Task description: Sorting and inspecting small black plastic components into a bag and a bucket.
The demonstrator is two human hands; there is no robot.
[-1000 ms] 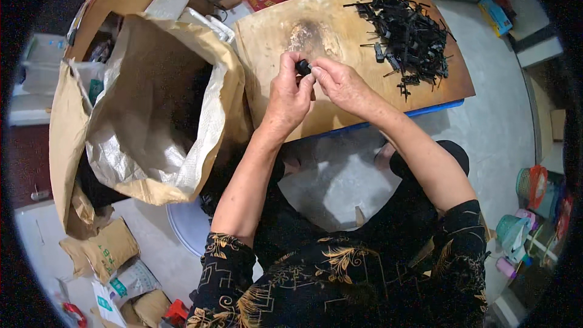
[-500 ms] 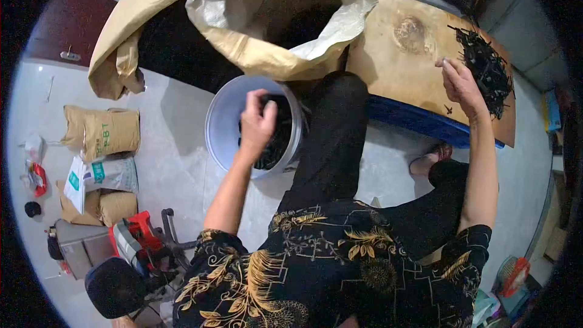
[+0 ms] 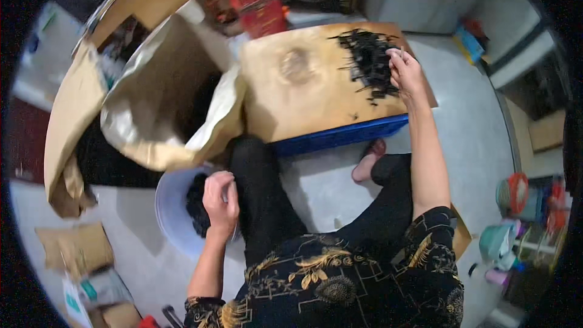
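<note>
The person sits over a low wooden counter [image 3: 316,94] that rests on a blue crate [image 3: 340,135]. The right hand [image 3: 405,72] reaches out to the far right part of the counter, its fingers [image 3: 395,56] curled into the edge of a heap of small black parts [image 3: 366,61]; whether they grip one of the parts cannot be told. The left hand [image 3: 220,202] hangs low on the left, over the rim of a pale round basin [image 3: 170,216] standing on the floor beside the person's knee, with more black parts [image 3: 195,206] lying inside it. Its fingers are loosely curled, and it is not clear if they hold anything. Behind the basin a large brown paper sack [image 3: 158,103] with a pale lining stands open, touching the counter's left edge.
</note>
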